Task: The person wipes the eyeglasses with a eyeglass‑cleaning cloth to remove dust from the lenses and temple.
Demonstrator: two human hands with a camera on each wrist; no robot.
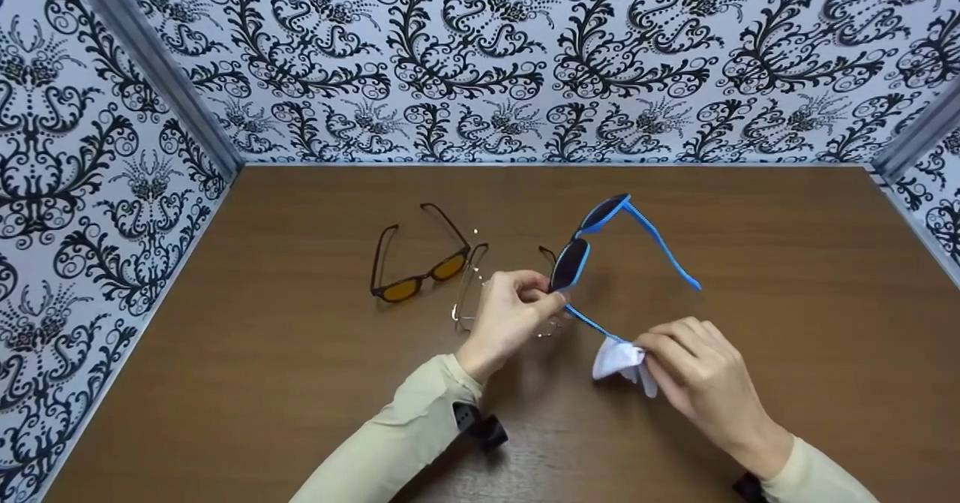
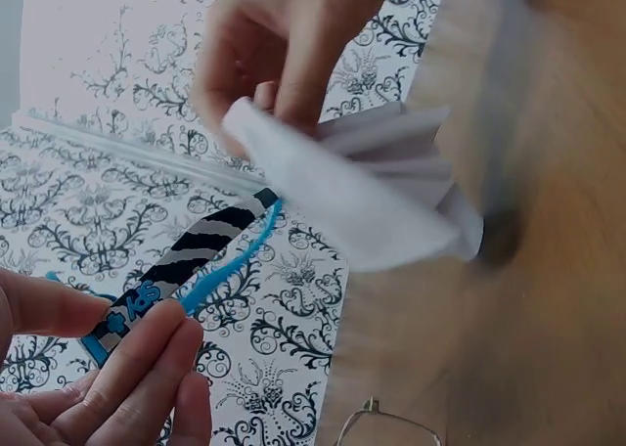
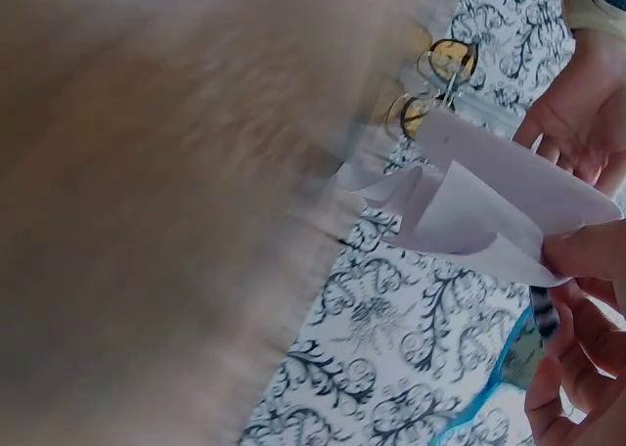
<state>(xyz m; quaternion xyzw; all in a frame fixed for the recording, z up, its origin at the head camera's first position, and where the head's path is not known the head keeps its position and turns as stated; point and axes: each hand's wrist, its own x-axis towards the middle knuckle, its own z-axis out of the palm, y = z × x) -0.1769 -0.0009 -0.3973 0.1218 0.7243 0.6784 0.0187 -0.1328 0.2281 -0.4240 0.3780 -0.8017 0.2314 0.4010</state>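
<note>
My left hand (image 1: 510,315) pinches a pair of blue sunglasses (image 1: 570,264) near the hinge of one temple. The dark lenses stand raised over the table, and the other temple stretches to the right. Black and white stripes with blue lettering mark the held temple (image 2: 181,255) in the left wrist view. A white cloth (image 1: 621,360) hangs from the fingers of my right hand (image 1: 705,375), which pinch it at that temple's tip. Folds of the cloth cover the tip in the left wrist view.
Glasses with amber lenses (image 1: 403,289) and dark frames lie on the brown table (image 1: 300,413), temples unfolded. Beside them, partly behind my left hand, are thin wire-framed glasses (image 1: 455,314). Patterned panels (image 1: 480,60) wall the table at the back and sides.
</note>
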